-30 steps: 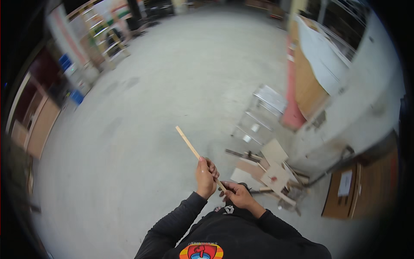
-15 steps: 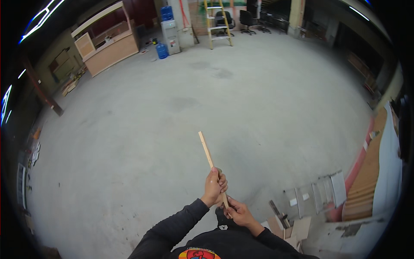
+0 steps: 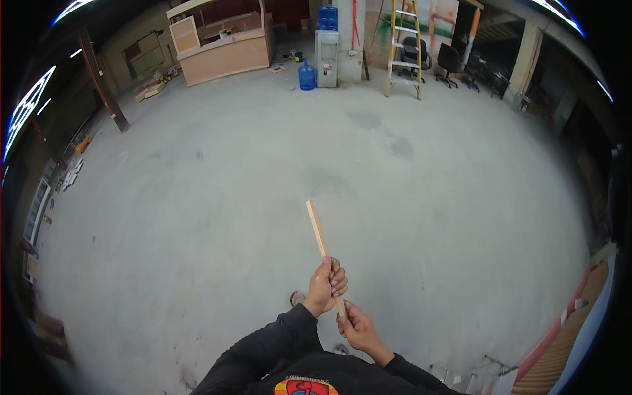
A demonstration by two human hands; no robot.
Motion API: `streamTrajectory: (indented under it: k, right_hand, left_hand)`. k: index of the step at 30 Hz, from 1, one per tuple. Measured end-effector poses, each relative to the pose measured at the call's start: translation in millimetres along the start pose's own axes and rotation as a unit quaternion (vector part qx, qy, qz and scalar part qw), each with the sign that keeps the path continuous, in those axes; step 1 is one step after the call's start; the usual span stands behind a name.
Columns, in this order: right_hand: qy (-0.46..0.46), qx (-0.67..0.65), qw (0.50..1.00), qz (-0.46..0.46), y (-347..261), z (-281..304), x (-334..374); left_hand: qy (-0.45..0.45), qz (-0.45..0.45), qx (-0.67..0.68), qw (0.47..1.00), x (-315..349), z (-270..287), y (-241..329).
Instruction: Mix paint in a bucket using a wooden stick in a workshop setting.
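- Two hands are gripping one thin wooden strip (image 3: 320,242) in the head view, in front of the person's chest and above the concrete floor (image 3: 217,197).
- The left hand (image 3: 324,288) is clenching around the strip's middle, fingers curled, with the dark-sleeved forearm rising from the lower edge.
- The right hand (image 3: 356,327) is pinching the strip's lower end, just below the left.
- The strip is tilting up and slightly leftward, away from the body.
- A yellow ladder (image 3: 403,46) and a blue water jug (image 3: 307,75) are standing far off.

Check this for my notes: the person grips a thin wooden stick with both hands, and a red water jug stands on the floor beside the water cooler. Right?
Not quite. The head view shows the jug is blue, not red. Both hands do grip the stick, and the jug stands beside the water cooler.
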State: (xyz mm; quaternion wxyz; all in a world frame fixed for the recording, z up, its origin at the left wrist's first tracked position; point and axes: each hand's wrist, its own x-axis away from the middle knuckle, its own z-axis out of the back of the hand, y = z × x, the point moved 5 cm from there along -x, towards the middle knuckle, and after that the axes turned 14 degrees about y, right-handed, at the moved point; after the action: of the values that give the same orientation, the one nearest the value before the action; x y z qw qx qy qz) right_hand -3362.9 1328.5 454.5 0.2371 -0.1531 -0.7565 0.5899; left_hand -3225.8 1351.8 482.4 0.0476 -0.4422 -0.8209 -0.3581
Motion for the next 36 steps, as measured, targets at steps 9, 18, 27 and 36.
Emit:
streamTrajectory:
  k: [9, 18, 27, 36]
  right_hand:
    - [0.03, 0.026, 0.999, 0.033, -29, -46, -175]
    - [0.155, 0.197, 0.941, 0.228, -73, -50, -341]
    - [0.124, 0.223, 0.948, 0.191, -126, -44, -531]
    - [0.042, 0.246, 0.961, 0.116, -127, -72, -702]
  left_hand:
    - [0.029, -0.041, 0.016, 0.999, -136, -1, 119]
    - [0.041, -0.082, -0.026, 0.995, -291, -34, 200]
    - [0.108, -0.207, -0.084, 0.969, -435, -90, 287]
    - [0.233, -0.305, -0.1, 0.918, -561, -60, 362]
